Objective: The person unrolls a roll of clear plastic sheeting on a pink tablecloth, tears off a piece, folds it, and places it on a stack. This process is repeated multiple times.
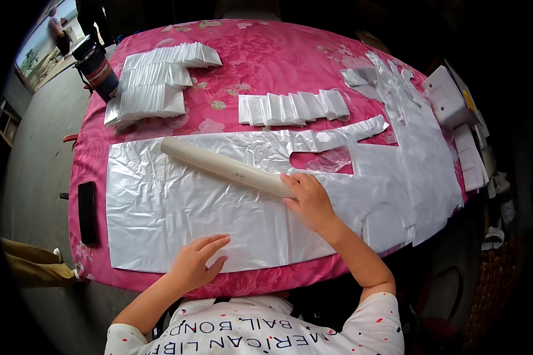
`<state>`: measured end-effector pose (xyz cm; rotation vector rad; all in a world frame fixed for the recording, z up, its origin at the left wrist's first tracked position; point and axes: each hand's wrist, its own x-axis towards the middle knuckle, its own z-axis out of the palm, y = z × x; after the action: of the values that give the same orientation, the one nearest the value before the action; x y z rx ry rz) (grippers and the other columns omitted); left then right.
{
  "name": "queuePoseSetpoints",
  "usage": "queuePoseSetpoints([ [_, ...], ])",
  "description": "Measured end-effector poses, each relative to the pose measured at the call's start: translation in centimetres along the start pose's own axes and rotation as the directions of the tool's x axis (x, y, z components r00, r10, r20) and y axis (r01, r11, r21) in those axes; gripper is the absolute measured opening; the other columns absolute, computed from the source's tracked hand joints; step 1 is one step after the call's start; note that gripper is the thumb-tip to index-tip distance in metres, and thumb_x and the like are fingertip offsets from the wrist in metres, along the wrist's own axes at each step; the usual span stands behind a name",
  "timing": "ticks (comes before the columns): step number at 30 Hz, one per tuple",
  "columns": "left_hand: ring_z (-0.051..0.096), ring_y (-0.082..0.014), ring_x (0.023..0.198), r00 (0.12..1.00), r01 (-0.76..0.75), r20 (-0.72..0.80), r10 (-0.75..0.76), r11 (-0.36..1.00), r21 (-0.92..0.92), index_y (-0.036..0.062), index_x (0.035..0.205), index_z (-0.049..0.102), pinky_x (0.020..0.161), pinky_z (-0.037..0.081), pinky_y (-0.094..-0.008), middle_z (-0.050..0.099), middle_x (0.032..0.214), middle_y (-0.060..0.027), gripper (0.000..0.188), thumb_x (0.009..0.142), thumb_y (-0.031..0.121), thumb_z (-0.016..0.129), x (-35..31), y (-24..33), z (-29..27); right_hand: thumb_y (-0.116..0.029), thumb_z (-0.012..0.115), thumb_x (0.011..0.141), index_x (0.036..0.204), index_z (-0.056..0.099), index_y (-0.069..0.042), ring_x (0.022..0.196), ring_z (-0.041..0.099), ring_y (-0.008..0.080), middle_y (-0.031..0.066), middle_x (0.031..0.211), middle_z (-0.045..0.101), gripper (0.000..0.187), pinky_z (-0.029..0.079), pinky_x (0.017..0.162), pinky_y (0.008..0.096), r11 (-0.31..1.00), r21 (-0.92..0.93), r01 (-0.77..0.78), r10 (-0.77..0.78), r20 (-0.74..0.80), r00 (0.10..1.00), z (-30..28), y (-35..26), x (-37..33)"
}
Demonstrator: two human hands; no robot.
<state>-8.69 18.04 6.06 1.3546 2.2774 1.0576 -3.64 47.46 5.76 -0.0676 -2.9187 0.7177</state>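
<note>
A white plastic bag with cut-out handles lies flat and slightly wrinkled across the table in front of me. Across its upper part runs a long off-white pipe, slanting from upper left to lower right. My right hand grips the pipe's right end, thumb and fingers around it. Over the bag's near side, my left hand is open and holds nothing, fingers stretched to the right and thumb apart. Whether it touches the bag I cannot tell. More flat white bags are spread out on the right.
The table has a pink flowered cloth. Folded white bags stand in rows at the far left, with another row at centre. A dark jug, a black oblong object and white boxes line the edges. Someone's legs show at left.
</note>
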Motion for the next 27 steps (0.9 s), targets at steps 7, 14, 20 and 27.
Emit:
queuePoseSetpoints([
  [7, 0.009, -0.0473, 0.133, 0.988, -0.044, -0.139, 0.071, 0.982, 0.185, 0.0027, 0.141, 0.018, 0.107, 0.019, -0.0495, 0.007, 0.144, -0.0302, 0.087, 0.078, 0.045, 0.061, 4.3, -0.8, 5.0, -0.034, 0.058, 0.084, 0.126, 0.046, 0.000, 0.121, 0.039, 0.0341, 0.0163, 0.130, 0.043, 0.055, 0.032, 0.101, 0.0405, 0.981, 0.146, 0.130, -0.147, 0.113, 0.983, 1.7, -4.0, -8.7],
  [14, 0.011, -0.0441, 0.134, 0.980, -0.196, 0.069, 0.186, 0.962, 0.189, -0.0012, 0.132, 0.037, 0.108, 0.018, -0.0460, 0.014, 0.143, -0.0293, 0.080, 0.076, 0.051, 0.058, 6.7, 2.8, 7.3, -0.030, 0.051, 0.088, 0.132, 0.039, 0.000, 0.130, 0.031, 0.0321, 0.0172, 0.139, 0.035, 0.055, 0.024, 0.106, 0.0407, 0.950, -0.283, -0.131, 0.097, -0.132, 0.987, -2.6, 9.7, -12.0],
  [20, 0.012, -0.0419, 0.135, 0.967, -0.251, 0.094, 0.236, 0.947, 0.203, 0.0002, 0.128, 0.043, 0.108, 0.020, -0.0452, 0.017, 0.144, -0.0261, 0.074, 0.074, 0.049, 0.059, 7.6, 3.3, 7.8, -0.019, 0.044, 0.090, 0.124, 0.047, 0.004, 0.123, 0.040, 0.0334, 0.0204, 0.132, 0.044, 0.041, 0.031, 0.103, 0.0380, 0.757, -0.276, -0.592, 0.442, -0.451, 0.775, -7.5, 20.1, -16.9],
  [27, 0.012, -0.0410, 0.135, 0.958, -0.270, 0.155, 0.241, 0.939, 0.215, 0.0011, 0.128, 0.043, 0.108, 0.021, -0.0460, 0.016, 0.145, -0.0255, 0.074, 0.074, 0.049, 0.058, 8.2, 3.6, 7.7, -0.016, 0.051, 0.086, 0.108, 0.062, 0.000, 0.112, 0.051, 0.0305, 0.0167, 0.118, 0.057, 0.029, 0.038, 0.097, 0.0363, 0.639, -0.223, -0.736, 0.489, -0.620, 0.613, -8.6, 22.7, -19.4],
])
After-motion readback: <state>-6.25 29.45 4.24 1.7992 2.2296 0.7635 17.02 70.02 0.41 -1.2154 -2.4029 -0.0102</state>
